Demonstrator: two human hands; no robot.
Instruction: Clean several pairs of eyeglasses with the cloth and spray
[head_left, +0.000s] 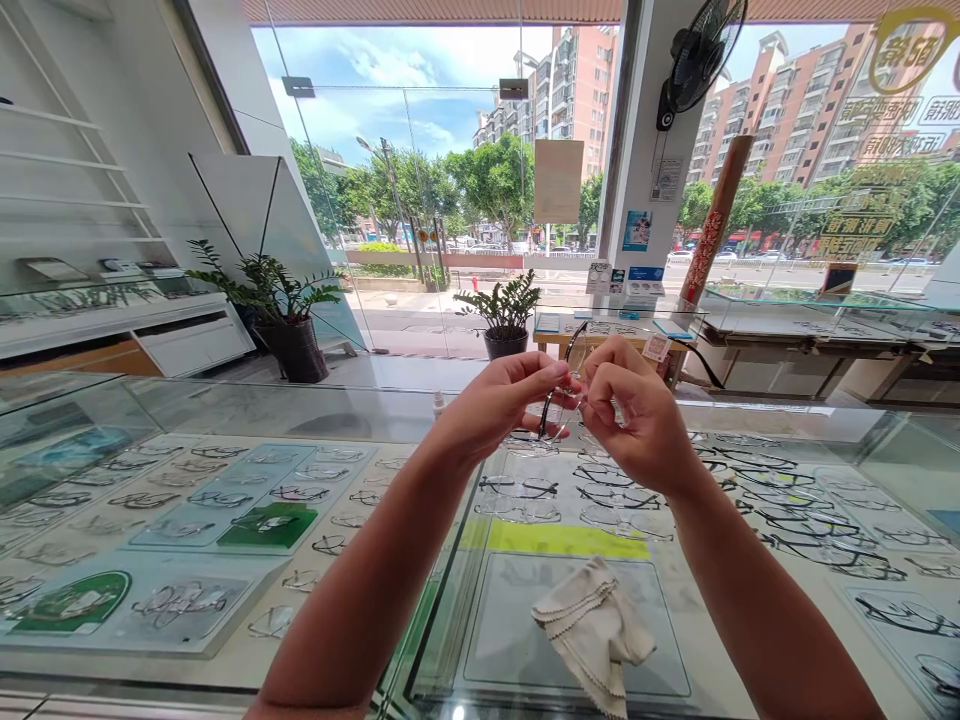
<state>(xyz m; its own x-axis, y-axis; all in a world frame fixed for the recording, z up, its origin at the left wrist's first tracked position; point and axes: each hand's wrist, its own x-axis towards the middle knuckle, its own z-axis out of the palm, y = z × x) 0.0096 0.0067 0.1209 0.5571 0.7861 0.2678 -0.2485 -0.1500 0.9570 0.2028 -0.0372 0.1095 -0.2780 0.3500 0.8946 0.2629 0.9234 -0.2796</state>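
Observation:
Both hands are raised over a glass display counter, around one pair of dark-rimmed glasses [549, 412]. My left hand [510, 398] pinches the frame between thumb and fingers. On the other side, my right hand [632, 412] is closed, its curled fingers at the glasses by the lens edge; a dark temple with a small tag [656, 347] extends past it to the right. Whatever lies between the right fingertips is too small to make out. A crumpled beige cloth [596, 630] lies on the counter glass below the hands.
Rows of glasses [517, 487] fill the glass counter [450, 590] on both sides. Potted plants [505, 315] stand beyond it before the large windows. A wall fan [705, 55] hangs at the upper right, above further display cases [795, 325].

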